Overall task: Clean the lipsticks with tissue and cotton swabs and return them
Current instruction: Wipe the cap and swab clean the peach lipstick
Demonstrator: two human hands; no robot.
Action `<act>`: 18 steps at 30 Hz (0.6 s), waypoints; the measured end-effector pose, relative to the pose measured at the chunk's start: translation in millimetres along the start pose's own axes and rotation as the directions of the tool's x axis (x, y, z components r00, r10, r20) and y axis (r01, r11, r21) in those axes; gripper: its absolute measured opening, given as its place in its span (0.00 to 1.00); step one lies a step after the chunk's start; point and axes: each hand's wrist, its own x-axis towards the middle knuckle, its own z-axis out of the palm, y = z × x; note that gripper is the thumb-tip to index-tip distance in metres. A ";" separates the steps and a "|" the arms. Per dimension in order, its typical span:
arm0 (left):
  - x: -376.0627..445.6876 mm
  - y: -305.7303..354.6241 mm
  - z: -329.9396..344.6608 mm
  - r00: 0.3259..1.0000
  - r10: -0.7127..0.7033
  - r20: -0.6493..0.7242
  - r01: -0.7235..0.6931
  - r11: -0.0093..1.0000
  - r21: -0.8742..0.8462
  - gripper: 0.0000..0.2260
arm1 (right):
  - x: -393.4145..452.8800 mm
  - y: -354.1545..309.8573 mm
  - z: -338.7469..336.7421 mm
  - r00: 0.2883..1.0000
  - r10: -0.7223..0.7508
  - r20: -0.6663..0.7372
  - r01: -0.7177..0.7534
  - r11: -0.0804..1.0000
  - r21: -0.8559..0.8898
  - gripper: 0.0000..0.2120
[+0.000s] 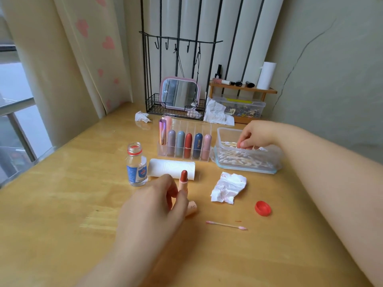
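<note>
One lipstick [184, 180] is out of storage and under work: L hand [153, 206] holds its pale peach tube upright, fingers and thumb curled round the barrel, w/ the red-brown bullet extended and bare above the fingertips. Its cap [191, 208] appears to lie on the table [62, 214] just behind that hand, partly hidden. R hand [251, 136] reaches into the clear plastic swab box [247, 160], fingertips drawn together on what looks like a fresh cotton swab; whether one is actually pinched cannot be told at this res. Step in hand, as judged: swab pick-up for detail cleaning of the bullet/collar. Next move calls for lifting out one stick only, then prob. wetting its tip at the open glass bottle [136, 165], whose narrow neck needs a steady aim, and light pressure on the bullet, since waxy material smears and dents easily. Six capped lipsticks stand in the clear acrylic organizer [184, 145], rounded matte caps in mauve, grey-blue, red, navy, pink, plus one glossy iridescent tube at left. Used items: a wood-stick swab w/ pink-stained tips [226, 225] and a crumpled, red-smudged tissue [228, 187]. Tissue roll [172, 168] lies on its side, soft and embossed; red ribbed bottle cap [262, 208] sits apart at right.
</note>
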 end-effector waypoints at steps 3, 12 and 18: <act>-1.1 -5.6 3.7 0.998 0.062 0.000 -0.062 0.998 -0.022 0.10 | 14.3 -2.7 3.8 0.995 0.043 0.091 -0.039 0.998 -0.052 0.06; -4.8 -11.5 18.3 0.955 0.259 0.142 -0.249 0.965 -0.085 0.05 | 16.9 3.1 13.6 0.975 0.093 0.202 -0.100 0.995 0.022 0.03; -1.3 -16.1 22.9 0.948 0.294 0.122 -0.287 0.955 -0.075 0.05 | 17.2 11.6 17.7 0.999 0.042 0.005 -0.042 0.998 0.045 0.02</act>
